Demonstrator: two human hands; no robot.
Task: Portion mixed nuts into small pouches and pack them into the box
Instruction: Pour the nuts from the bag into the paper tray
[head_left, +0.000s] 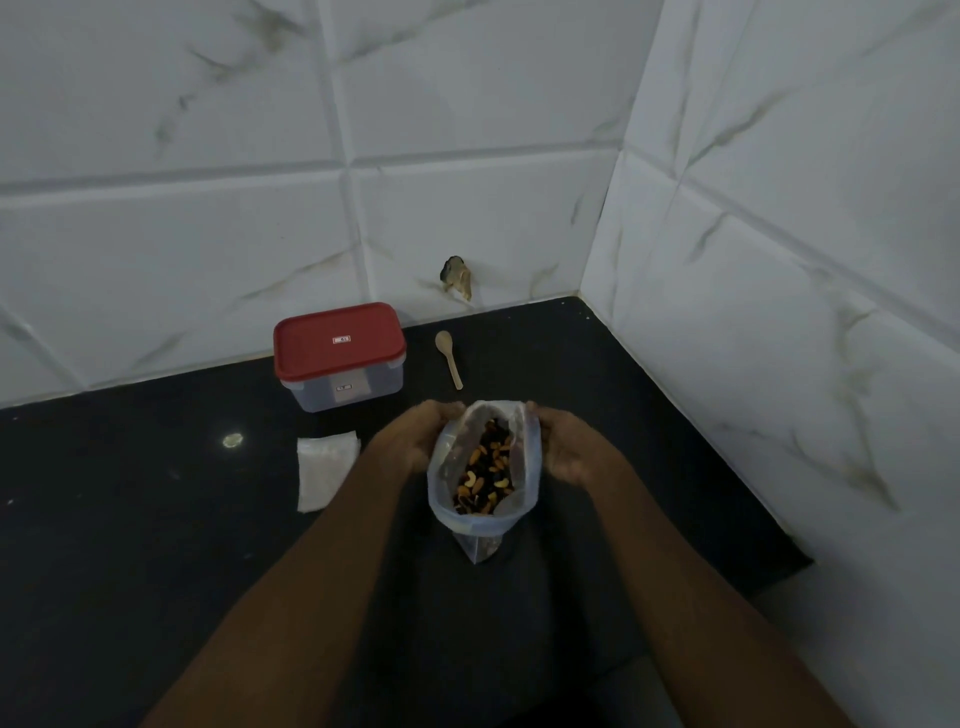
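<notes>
Spreading the nut bag (483, 467), left hand (426, 439) and right hand (566, 449) curl fingers (448, 410) round its rim; pouches (324, 467) flat, box (340, 356) lidded, seemingly nothing portioned yet.

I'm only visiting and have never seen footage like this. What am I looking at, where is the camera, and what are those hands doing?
There is no machine here: these are a person's two bare hands, filmed by one wide-angle camera worn on the head, looking forward and down. The left hand and right hand grip the rim of a clear bag, holding its mouth open, with mixed nuts inside. On the black counter, in a tiled corner, stands a clear box with its red lid on. A small wooden spoon lies to its right, and what looks like a pile of small pouches lies in front of it.
</notes>
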